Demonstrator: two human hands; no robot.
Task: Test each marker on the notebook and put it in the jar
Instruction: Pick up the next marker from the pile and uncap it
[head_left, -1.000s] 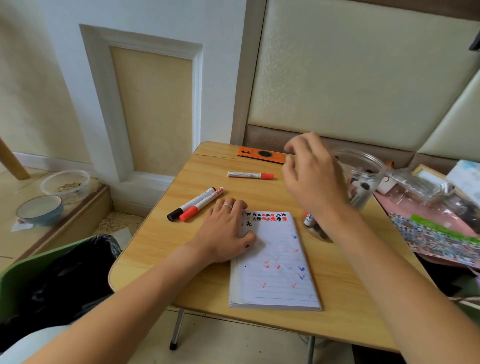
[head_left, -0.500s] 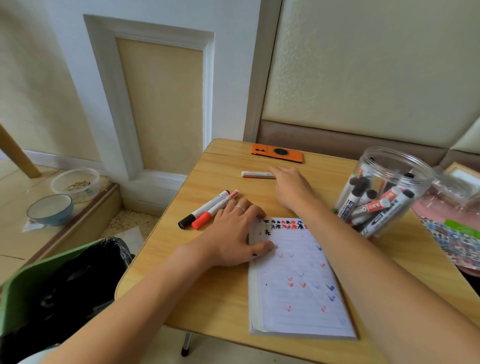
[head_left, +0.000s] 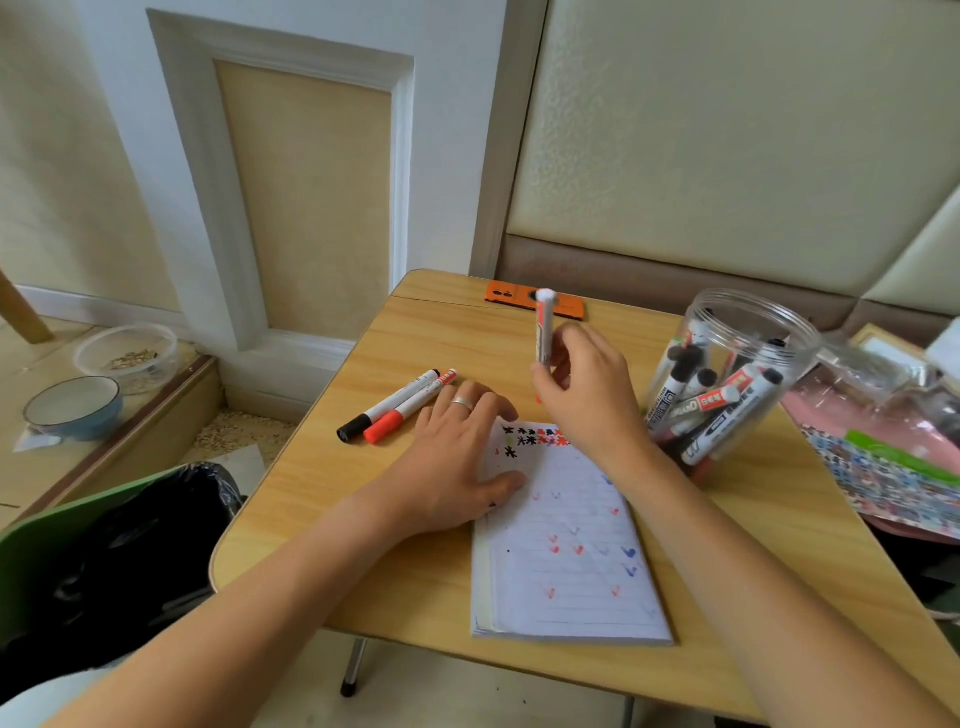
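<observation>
The right hand (head_left: 587, 395) now pinches a white-barrelled marker with red print (head_left: 544, 332), held near upright above the far end of the open lined paper notebook (head_left: 571, 545). Half a second ago that marker lay flat on the light wooden worktop (head_left: 415, 519) under the reaching hand; it has since been lifted clear. Its lower end is hidden behind the fingers, so whether the cap is on cannot be told.

The left hand (head_left: 457, 462) remains flat, fingers straight, pressing the notebook's left edge. The page already carries black, red and blue test marks.

The clear plastic jar (head_left: 748, 332), just right of the notebook, holds many markers. A black-capped white marker (head_left: 387, 405) and a red-capped white marker (head_left: 410, 408) lie side by side, untested.

Judgement: uncapping and marking come next.
</observation>
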